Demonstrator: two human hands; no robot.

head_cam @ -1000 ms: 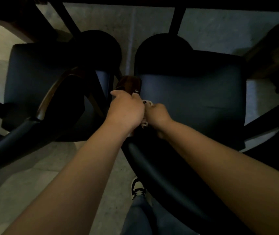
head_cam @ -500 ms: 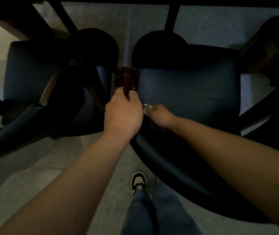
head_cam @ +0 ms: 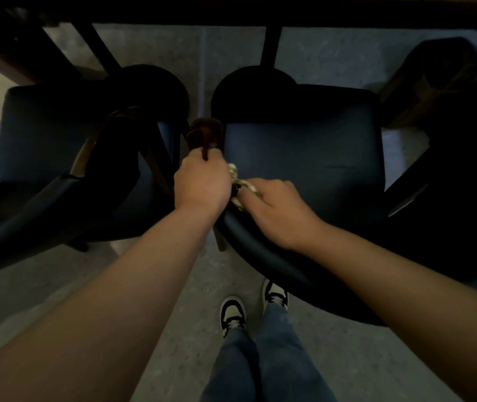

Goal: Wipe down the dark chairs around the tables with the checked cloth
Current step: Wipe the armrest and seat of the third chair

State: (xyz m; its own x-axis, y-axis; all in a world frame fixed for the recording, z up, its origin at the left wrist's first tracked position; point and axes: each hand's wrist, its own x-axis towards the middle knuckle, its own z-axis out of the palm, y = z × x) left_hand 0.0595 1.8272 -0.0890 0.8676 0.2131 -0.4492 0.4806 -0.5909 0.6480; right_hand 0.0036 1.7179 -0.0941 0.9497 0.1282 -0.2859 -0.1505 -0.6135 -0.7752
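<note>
chairs: two side by side, the left chair and the right chair, both tucked under the bench at the far side
armrest: the wooden arm stands between the two seats
left hand: on the near end of the wooden arm
right hand: just right of the left hand, on the right chair's backrest
cloth: between the two hands, under the right hand
feet: the shoes stand on the floor behind the right chair

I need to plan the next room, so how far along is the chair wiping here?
Nothing shows as finished. In hand: the right hand holds the checked cloth at the right chair where armrest meets backrest, while the left hand grips its wooden armrest. Apparently left: its seat and the left chair.
</note>
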